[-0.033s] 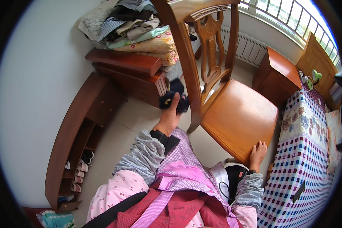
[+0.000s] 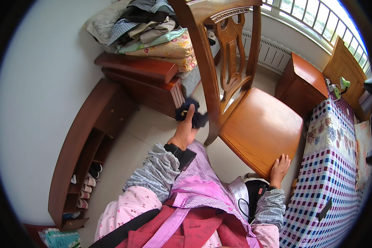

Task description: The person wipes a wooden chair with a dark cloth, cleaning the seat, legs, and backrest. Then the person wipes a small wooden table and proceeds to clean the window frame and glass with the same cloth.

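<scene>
A brown wooden chair with a carved back stands in front of me, tilted in the view. Beside its left back post, my left hand grips a bunched dark navy cloth, thumb on top. The cloth's far side hangs loose, slightly blurred, close to the post; I cannot tell whether they touch. My right hand lies on the near right corner of the seat, fingers spread over the wood, holding nothing.
A low brown shelf with several shoes runs along the left wall. Behind it, folded bedding and clothes are piled on a bed. A bed with a checked cover lines the right side, near a reddish-brown cabinet.
The navy cloth has dropped a little and folded differently in my left hand. My right hand stays on the seat corner.
</scene>
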The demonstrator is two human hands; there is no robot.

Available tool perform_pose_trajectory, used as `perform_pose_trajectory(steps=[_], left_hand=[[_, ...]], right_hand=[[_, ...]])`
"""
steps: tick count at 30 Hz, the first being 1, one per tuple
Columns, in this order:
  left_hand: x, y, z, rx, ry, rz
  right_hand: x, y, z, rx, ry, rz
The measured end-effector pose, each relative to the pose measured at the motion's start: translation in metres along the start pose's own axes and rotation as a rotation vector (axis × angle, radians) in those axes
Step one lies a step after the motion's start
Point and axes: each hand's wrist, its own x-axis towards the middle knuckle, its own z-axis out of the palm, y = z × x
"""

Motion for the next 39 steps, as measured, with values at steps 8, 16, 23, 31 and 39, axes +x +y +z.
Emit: perform_pose_trajectory(steps=[8,16,23,31,39], left_hand=[[-0.032,0.096,0.087,0.05,-0.381,0.411],[-0.003,0.056,0.096,0.82,-0.309,1.048],[-0.01,0.04,0.084,0.774,-0.309,0.884],[-0.017,0.117,0.19,0.62,-0.206,1.32],[-0.015,0.001,0.053,0.954,-0.189,0.862]], right_hand=[[-0.013,-0.021,-0.01,-0.169,-0.012,0.04],[-0.015,-0.031,-0.015,-0.132,0.001,0.061],[-0.015,-0.033,-0.015,-0.145,0.009,0.079],[-0.016,-0.032,-0.016,-0.124,0.057,0.065],[-0.016,-0.036,-0.017,-0.126,0.069,0.063]])
